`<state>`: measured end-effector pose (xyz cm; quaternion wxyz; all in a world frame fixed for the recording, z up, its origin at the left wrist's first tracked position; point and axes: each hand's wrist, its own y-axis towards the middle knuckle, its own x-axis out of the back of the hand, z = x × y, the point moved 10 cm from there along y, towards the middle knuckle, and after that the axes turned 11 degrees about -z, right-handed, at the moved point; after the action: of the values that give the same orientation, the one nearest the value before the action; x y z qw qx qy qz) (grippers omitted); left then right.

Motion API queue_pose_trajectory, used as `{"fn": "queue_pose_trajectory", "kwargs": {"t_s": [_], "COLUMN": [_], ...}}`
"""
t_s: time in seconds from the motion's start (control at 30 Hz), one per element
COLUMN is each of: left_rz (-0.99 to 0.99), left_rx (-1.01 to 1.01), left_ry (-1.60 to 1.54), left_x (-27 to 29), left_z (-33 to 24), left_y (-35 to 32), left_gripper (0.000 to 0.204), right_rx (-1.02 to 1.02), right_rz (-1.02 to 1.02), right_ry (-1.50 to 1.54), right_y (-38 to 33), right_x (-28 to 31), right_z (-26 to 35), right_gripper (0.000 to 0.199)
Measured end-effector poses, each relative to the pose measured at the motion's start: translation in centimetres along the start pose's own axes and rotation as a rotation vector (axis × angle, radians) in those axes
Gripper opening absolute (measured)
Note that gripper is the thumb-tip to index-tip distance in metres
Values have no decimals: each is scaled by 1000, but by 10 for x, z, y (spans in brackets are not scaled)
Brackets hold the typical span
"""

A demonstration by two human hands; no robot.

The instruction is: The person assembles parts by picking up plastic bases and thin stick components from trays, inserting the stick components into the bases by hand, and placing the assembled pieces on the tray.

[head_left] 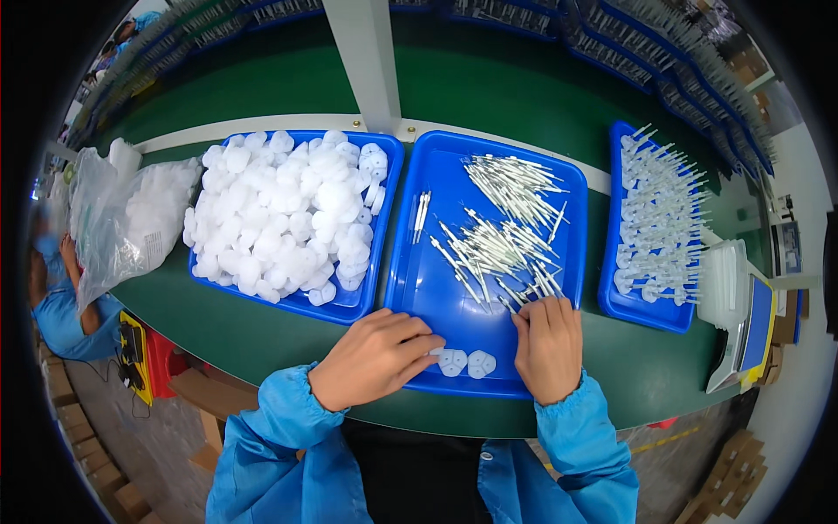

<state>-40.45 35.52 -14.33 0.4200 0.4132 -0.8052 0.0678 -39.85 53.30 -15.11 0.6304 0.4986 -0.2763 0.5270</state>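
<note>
My left hand is over the near edge of the middle blue tray, its fingers closed at the side of a white three-lobed plastic disc. Just right of it, a second such disc lies flat on the tray. My right hand reaches over the tray's near right part. Its bent fingertips are at the lower end of a loose pile of thin white sticks with pointed tips, and what is between them is hidden. Farther back lies another bunch of these sticks.
A blue tray heaped with white discs stands left, beside a clear plastic bag. On the right, a blue tray holds upright clear pieces with thin stems, near a scale. A white post rises behind; another person's arm shows far left.
</note>
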Motion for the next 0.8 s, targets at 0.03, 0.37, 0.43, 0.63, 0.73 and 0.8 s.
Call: {"fn": "queue_pose_trajectory", "kwargs": {"t_s": [0.03, 0.37, 0.43, 0.63, 0.73, 0.8], "left_rz": [-64, -269, -221, -304, -328, -371], "left_rx": [15, 402, 483, 638, 640, 647], "left_ry": [-14, -590, -650, -865, -876, -914], "left_x": [5, 15, 11, 1, 0, 0], "left_z": [2, 26, 30, 48, 50, 51], "left_y": [3, 25, 25, 13, 12, 11], "left_gripper": [22, 24, 26, 31, 29, 29], "right_rx": [8, -99, 13, 28, 51, 58], "right_rz": [-32, -62, -81, -105, -135, -151], "right_ry": [1, 470, 506, 427, 384, 364], "right_y": [0, 22, 25, 22, 20, 19], "right_x": [2, 39, 42, 28, 27, 27], "right_z": [1, 19, 37, 46, 47, 47], "right_gripper": [12, 32, 27, 25, 26, 26]}}
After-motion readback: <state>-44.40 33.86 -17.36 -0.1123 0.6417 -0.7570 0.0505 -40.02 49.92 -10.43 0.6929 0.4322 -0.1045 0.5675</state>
